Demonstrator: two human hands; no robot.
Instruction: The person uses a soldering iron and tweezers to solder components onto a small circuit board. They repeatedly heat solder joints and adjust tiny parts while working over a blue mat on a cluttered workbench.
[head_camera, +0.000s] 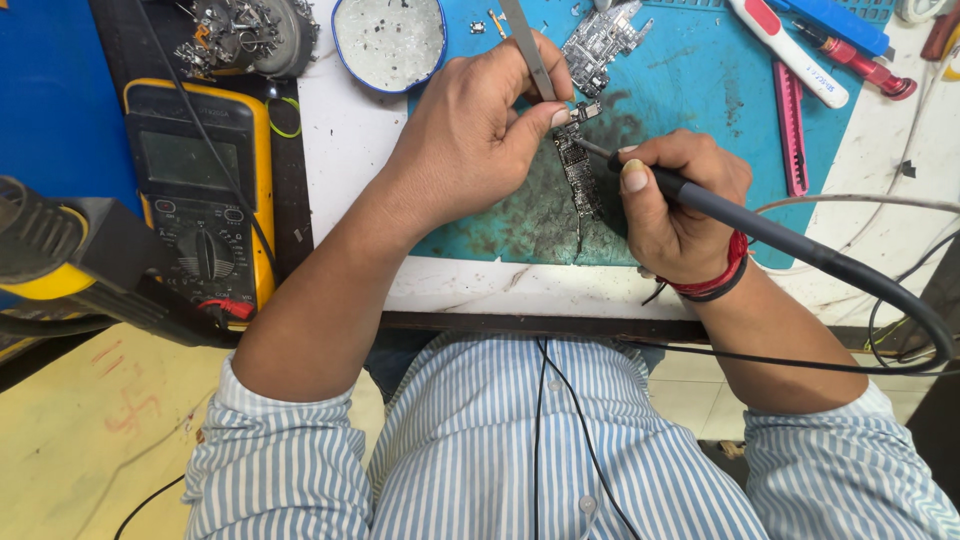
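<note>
My left hand (480, 125) grips metal tweezers (528, 50), their tips pressed down on the top end of a narrow dark circuit board (578, 175). The board lies upright on a teal work mat (690, 90), on a scorched dark patch. My right hand (675, 205) holds a black soldering iron (740, 220) like a pen, its tip touching the board near the tweezers. A thick black cable runs from the iron off to the right. A red thread band sits on my right wrist.
A yellow multimeter (200, 185) lies at left, with a yellow-black tool (70, 255) in front of it. A round blue tin (390, 40) and a second circuit board (600, 38) sit at the back. A pink spudger (790, 125), white cutter (785, 50) and screwdrivers lie at right.
</note>
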